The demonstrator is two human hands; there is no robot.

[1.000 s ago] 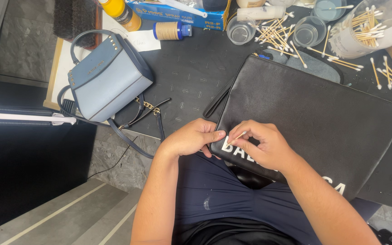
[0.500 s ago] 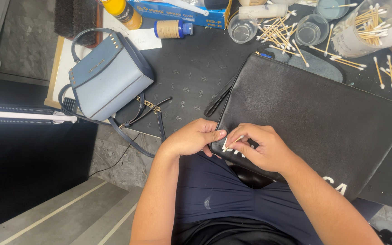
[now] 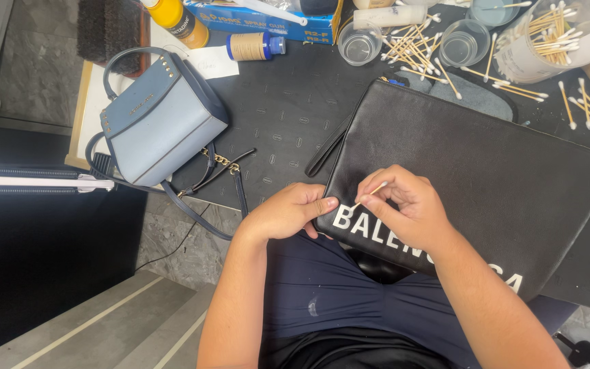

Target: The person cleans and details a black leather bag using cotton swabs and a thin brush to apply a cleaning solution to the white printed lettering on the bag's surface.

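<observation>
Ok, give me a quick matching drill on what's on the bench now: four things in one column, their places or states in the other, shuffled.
Things:
1. cotton swab
2. black pouch
3. blue handbag
4. clear cups

Places or states:
A. far side of the mat, among loose swabs
B. pinched in the right hand
C. left of the pouch, strap trailing
D. flat, corner held by the left hand

Pairs: 1-B, 2-D, 3-C, 4-A

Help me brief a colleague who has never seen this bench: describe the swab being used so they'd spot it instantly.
Find the large black pouch lying across the dark table. At its near left corner, the right hand pinches a thin cotton swab. Unlike the swabs scattered loose beyond the pouch, this one is gripped between fingers, tip touching the white lettering.
</observation>
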